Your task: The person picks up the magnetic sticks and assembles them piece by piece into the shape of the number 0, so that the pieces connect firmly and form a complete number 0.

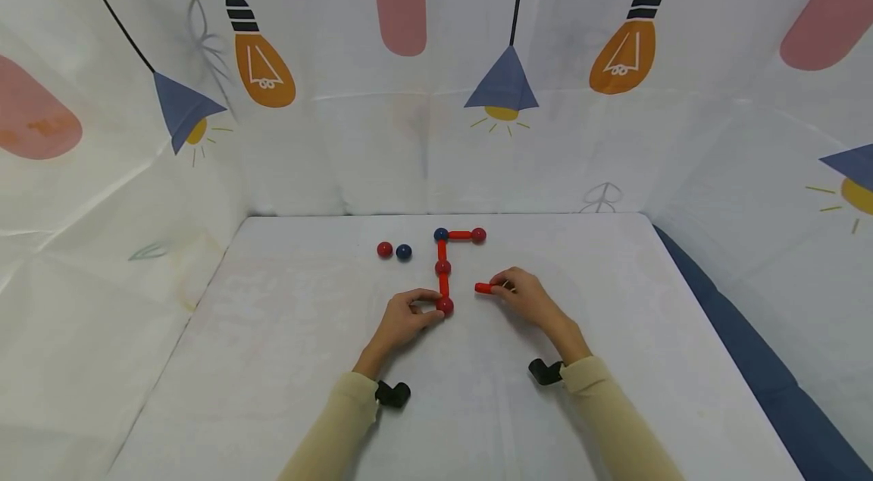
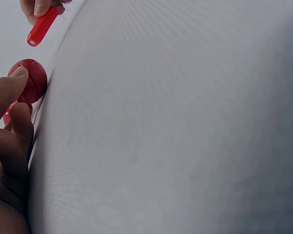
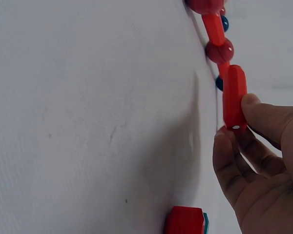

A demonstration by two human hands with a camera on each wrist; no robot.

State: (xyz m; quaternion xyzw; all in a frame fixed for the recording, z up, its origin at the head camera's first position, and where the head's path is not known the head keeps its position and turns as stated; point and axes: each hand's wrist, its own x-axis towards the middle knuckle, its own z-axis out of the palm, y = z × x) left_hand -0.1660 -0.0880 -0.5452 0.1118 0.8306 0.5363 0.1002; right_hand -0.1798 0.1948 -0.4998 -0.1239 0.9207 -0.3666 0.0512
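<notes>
A chain of red sticks and balls lies on the white table. My left hand (image 1: 402, 322) pinches the red ball (image 1: 445, 305) at the chain's near end, between thumb and fingers. From there one red stick (image 1: 444, 285) leads to a middle red ball (image 1: 442, 267). Another runs on to a blue ball (image 1: 441, 235), where a stick turns right to a far red ball (image 1: 479, 235). To the right of the chain, my right hand (image 1: 532, 301) holds a loose red stick (image 3: 234, 95) by one end, apart from the balls. Its other end points toward the chain.
A loose red ball (image 1: 385, 250) and a loose blue ball (image 1: 404, 252) sit left of the chain. Low in the right wrist view is a red block-like thing (image 3: 184, 221) with a teal edge. A patterned white cloth (image 1: 327, 155) hangs behind the table.
</notes>
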